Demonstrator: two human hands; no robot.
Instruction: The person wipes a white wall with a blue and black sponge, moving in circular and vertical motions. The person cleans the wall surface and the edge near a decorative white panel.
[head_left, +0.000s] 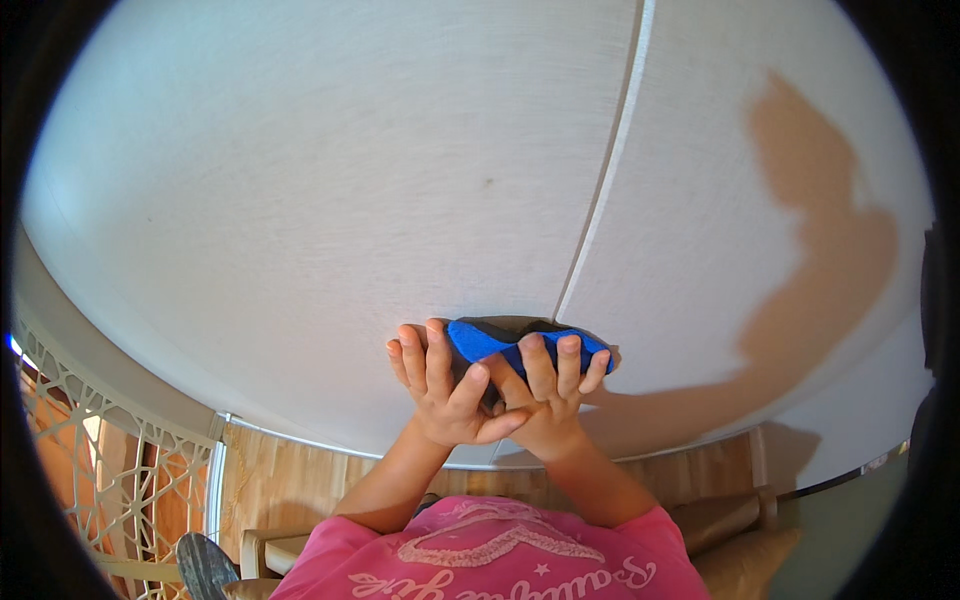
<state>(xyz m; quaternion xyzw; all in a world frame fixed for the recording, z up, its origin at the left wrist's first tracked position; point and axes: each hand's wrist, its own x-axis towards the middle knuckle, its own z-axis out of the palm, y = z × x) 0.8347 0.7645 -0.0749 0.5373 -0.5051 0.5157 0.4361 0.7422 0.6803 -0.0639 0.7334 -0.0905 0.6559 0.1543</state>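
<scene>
A blue and black cloth (480, 341) lies bunched against a pale upright wall (337, 187). My right hand (551, 397) presses it there, fingers spread over its lower edge. My left hand (442, 401) is just beside the cloth's left end. Its fingers are apart and point up at the wall, and its thumb crosses in front of the base of my right hand. Whether the left fingertips touch the cloth or only the wall, I cannot tell.
A pale seam strip (607, 172) runs up the wall from behind the cloth. My shadow (817, 225) falls at right. A cut-out lattice panel (127, 480) stands at lower left. Wood-look flooring (292, 465) and brown upholstered furniture (742, 559) are below.
</scene>
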